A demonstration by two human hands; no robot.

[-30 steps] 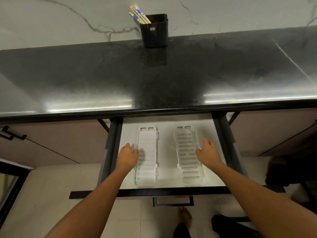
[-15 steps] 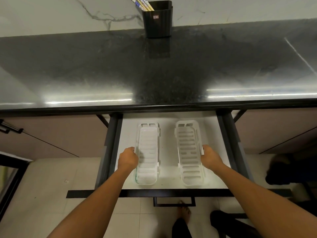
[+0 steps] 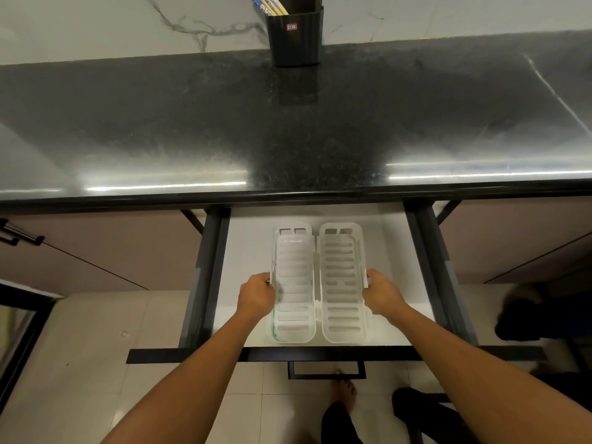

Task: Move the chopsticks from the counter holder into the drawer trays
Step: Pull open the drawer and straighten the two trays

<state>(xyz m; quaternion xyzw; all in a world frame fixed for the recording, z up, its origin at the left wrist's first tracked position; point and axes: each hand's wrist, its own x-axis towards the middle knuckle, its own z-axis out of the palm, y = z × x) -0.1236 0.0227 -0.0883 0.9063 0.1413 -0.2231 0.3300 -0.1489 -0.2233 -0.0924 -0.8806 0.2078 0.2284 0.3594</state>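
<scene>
1. Both forearms reached forward and down into the open drawer (image 3: 243, 251), which stood pulled out below the front edge of the dark table (image 3: 288, 129).
2. The left hand (image 3: 256, 298) lay against the outer left rim of the left tray (image 3: 293, 283), its fingers curled round that rim, so its grip was closed on the tray's edge.
3. The right hand (image 3: 381, 294) mirrored it on the outer right rim of the right tray (image 3: 341, 280), fingers and thumb curled on the edge, its grip closed on that tray.
4. The two white slotted trays lay lengthwise on the pale drawer floor, side by side, their inner rims touching or very nearly so; which of the two could not be told.
5. The chopsticks (image 3: 269, 3) stood in the black holder (image 3: 296, 33) at the back of the table, against the marbled wall (image 3: 128, 24), well apart from the drawer and from both hands.
6. Nothing stood on the table between the holder and the drawer; strips of glare ran along its front edge.
7. The drawer's dark front panel and handle (image 3: 326, 370) lay below the wrists, and a bare foot (image 3: 344, 392) showed on the tiled floor (image 3: 96, 363) beneath.
8. The chopsticks were cut off by the top of the frame, so only their lower parts showed and their number could not be counted.
9. The fingertips of both hands were hidden behind the tray rims, and a dark shape at the right edge was too blurred to make out.
</scene>
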